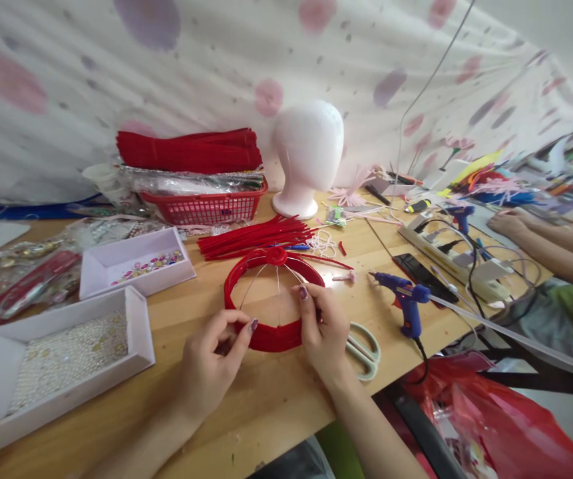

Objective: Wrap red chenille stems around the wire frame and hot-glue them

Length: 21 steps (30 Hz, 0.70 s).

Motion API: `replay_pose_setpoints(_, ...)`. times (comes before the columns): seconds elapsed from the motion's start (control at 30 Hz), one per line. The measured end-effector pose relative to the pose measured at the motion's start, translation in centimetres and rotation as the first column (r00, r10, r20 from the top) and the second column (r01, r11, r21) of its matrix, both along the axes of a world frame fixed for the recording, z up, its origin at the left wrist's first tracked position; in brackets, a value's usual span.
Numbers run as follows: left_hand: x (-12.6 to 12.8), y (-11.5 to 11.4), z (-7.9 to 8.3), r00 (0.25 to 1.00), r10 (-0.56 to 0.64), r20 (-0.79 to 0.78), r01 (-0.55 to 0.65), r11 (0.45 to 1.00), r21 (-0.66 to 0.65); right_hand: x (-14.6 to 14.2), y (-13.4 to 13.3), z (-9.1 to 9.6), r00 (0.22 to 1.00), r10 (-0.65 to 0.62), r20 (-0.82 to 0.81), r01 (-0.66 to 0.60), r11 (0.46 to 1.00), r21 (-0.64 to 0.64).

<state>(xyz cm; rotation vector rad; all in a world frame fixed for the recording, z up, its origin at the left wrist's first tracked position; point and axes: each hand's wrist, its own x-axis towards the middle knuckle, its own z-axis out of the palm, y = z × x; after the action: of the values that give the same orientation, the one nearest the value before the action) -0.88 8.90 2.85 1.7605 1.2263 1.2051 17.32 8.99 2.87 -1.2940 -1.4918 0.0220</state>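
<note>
A red ring-shaped headpiece frame [276, 338] is held just over the table, with thin wires running from its rim to a small red coiled disc [276, 256] at the far side. My left hand [219, 356] pinches the near left of the rim between thumb and fingers. On the right side, my right hand [323, 326] grips the rim, its thumb on the inner edge near a wire. Pale green-handled scissors [365, 352] lie beside my right wrist, their blades hidden. Just beyond the ring lies a bundle of red fuzzy stems [256, 238].
White boxes of beads [136, 263] stand at left. Behind are a red basket [206, 207] and a white foam head [309, 156]. A blue glue gun [408, 299], a phone [423, 276] and a power strip [453, 259] lie right. Another person's hands [510, 223] rest far right.
</note>
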Motion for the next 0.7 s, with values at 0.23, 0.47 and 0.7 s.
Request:
replay_pose_setpoints(0.23,-0.2,0.13,0.23,0.997,0.003,-0.073,0.005,0.994,0.113,-0.07,0.12,0.18,0.998,0.008,0.059,-0.012,0.998,0.068)
replay_pose_setpoints(0.47,-0.48,0.2,0.44,0.998,-0.009,-0.067,0.019,0.989,0.146,-0.01,0.36,0.1,0.994,-0.021,0.109,0.007,0.992,0.123)
replay_pose_setpoints(0.7,0.06,-0.42,0.9,0.996,-0.083,-0.034,0.085,0.994,0.075,-0.15,0.37,0.6,0.988,-0.022,0.153,-0.001,0.989,0.148)
